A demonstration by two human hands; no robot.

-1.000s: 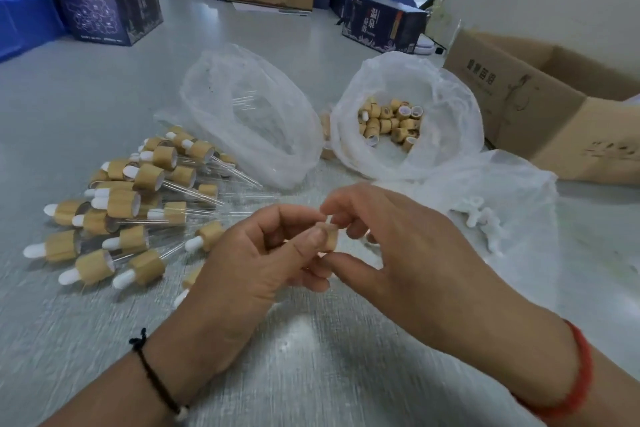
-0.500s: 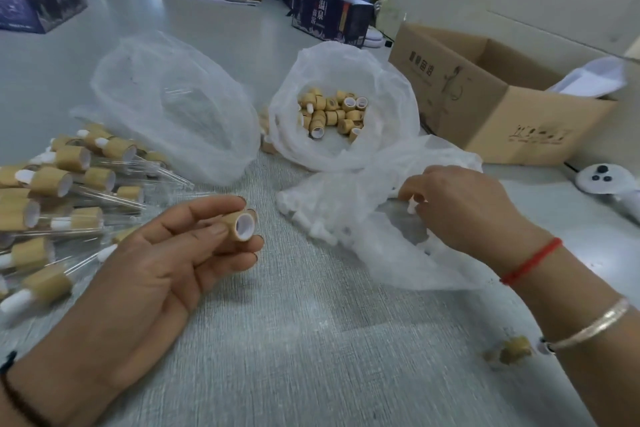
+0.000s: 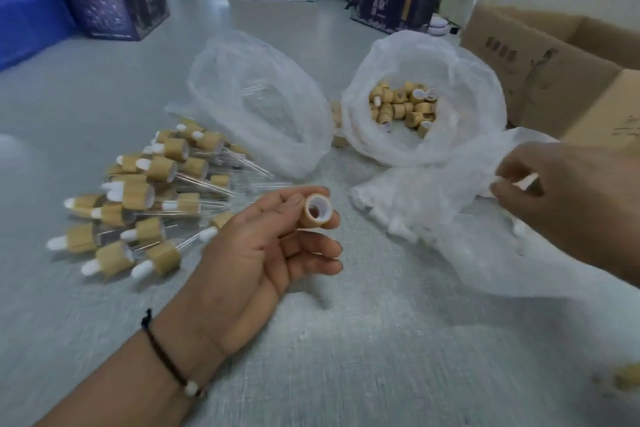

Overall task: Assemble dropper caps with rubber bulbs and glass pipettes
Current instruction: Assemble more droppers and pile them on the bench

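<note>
1. Since half a second back, my right hand (image 3: pixel 568 204) has lifted away from the bulb bag (image 3: pixel 460 218) with a white rubber bulb (image 3: pixel 526 180) pinched between thumb and fingers, and my view has swung back left so the whole pile of finished droppers (image 3: pixel 145 198) shows again.
2. My left hand (image 3: pixel 263 253) grips one bamboo cap (image 3: pixel 316 211) between thumb and the first fingers, its white-lined mouth turned toward the bulb; the other fingers lie loosely curled below it.
3. Relative to that cap: the finished pile lies to its left on the bench (image 3: pixel 346 357), the bag of loose caps (image 3: pixel 422 100) sits beyond and to the right, the pipette bag (image 3: pixel 256 97) straight beyond, the bulb bag just right.
4. I judge the cap light, stiff and a bit smooth, so I hold it by its side wall and keep the mouth free.
5. The bulb should be soft and squashy; I would take it by its rounded end, leaving the neck free to push through the cap.
6. The glass pipettes are thin and breakable; hold them near the top.
</note>
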